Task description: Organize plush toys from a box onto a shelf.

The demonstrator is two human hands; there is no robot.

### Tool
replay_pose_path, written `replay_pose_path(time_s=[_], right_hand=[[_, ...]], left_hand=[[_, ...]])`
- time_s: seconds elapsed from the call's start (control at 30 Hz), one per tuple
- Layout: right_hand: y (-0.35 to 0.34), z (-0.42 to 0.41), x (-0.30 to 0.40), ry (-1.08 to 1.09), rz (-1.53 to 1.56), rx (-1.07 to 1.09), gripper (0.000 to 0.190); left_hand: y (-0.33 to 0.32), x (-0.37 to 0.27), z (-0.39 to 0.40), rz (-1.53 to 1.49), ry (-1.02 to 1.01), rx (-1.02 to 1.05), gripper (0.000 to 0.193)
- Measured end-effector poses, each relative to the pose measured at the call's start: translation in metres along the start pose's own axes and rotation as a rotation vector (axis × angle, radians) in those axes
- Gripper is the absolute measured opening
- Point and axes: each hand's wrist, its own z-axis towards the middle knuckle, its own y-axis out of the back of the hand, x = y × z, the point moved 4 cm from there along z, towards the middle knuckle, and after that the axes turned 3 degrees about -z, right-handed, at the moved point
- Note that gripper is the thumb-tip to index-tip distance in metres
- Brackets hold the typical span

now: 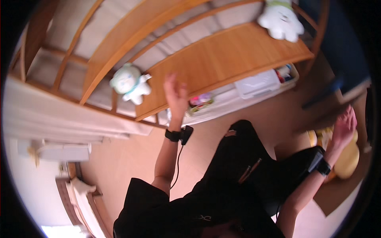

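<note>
My left hand [175, 92] reaches over a wooden shelf board [220, 56], palm partly turned up, with nothing seen in it and its fingers a little apart. Left of it, a white plush toy [131, 83] with a pale green head and a teal neckband sits at the shelf's end. Another white plush toy [281, 22] with a green top is at the shelf's far right. My right hand [343, 128] is over a cardboard box [330, 196], close to a yellow plush thing [348, 160]. Blur hides whether its bent fingers hold anything.
Under the shelf stand a translucent plastic bin [259, 84] with things inside and a small container of colourful items [201, 102]. Dark blue fabric [342, 44] hangs at the right. A bed [82, 199] stands at lower left, across the floor [119, 160].
</note>
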Motion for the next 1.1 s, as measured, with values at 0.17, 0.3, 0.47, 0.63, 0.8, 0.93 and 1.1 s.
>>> replay_pose_path(time_s=[0.17, 0.3, 0.47, 0.63, 0.8, 0.93, 1.1], right_hand=[[0.008, 0.041, -0.078, -0.138, 0.108, -0.018, 0.038], [-0.013, 0.045, -0.096, -0.154, 0.044, -0.094, 0.036], [-0.016, 0.049, -0.117, -0.218, -0.020, -0.132, 0.035], [-0.034, 0.038, -0.102, -0.163, -0.104, -0.239, 0.038], [-0.036, 0.035, -0.100, -0.204, -0.162, -0.194, 0.037], [-0.110, 0.019, -0.108, -0.348, -0.364, -0.111, 0.039], [-0.207, -0.014, -0.148, -0.609, -0.503, 0.430, 0.070]], left_hand=[[0.202, 0.087, 0.029, 0.544, 0.079, -0.507, 0.051], [0.232, 0.142, 0.041, 0.677, 0.050, -0.535, 0.065], [0.252, 0.200, 0.040, 0.538, 0.522, -0.496, 0.101], [0.235, 0.200, 0.048, -0.005, 0.733, -0.211, 0.088], [0.182, 0.183, 0.029, -0.408, 0.630, -0.209, 0.048], [0.077, 0.089, -0.010, -0.559, 0.516, -0.011, 0.042], [-0.066, -0.051, -0.038, -0.576, 0.321, 0.508, 0.056]])
